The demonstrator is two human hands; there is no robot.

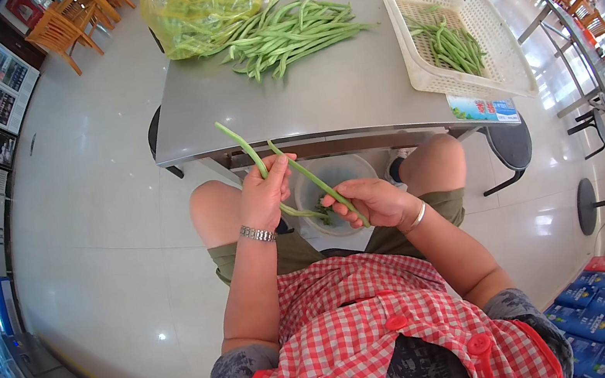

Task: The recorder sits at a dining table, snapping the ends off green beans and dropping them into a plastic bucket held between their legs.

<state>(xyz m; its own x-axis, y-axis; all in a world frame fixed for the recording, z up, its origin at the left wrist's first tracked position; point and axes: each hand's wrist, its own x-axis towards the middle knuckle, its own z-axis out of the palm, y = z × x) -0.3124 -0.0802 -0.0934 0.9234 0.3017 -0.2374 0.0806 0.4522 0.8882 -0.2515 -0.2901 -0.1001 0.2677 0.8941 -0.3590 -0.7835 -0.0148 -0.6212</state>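
My left hand (266, 191) is closed around a long, pale green bean (237, 138) that sticks out above and below the fist. In my right hand (374, 200) is a second, darker green bean (310, 176), gripped near its lower end. Its upper end slants up to the fingertips of my left hand; whether they pinch it cannot be told. Below both hands, between the knees, a whitish plastic bucket (363, 171) stands on the floor, with some green scraps (324, 207) in it. My hands partly hide the bucket.
On the steel table (291, 111) lies a heap of green beans (302, 30) beside a yellow plastic bag (200, 13) of more beans. A white perforated basket (500, 80) at the right holds some beans (454, 46). A black stool (510, 146) stands right of the table.
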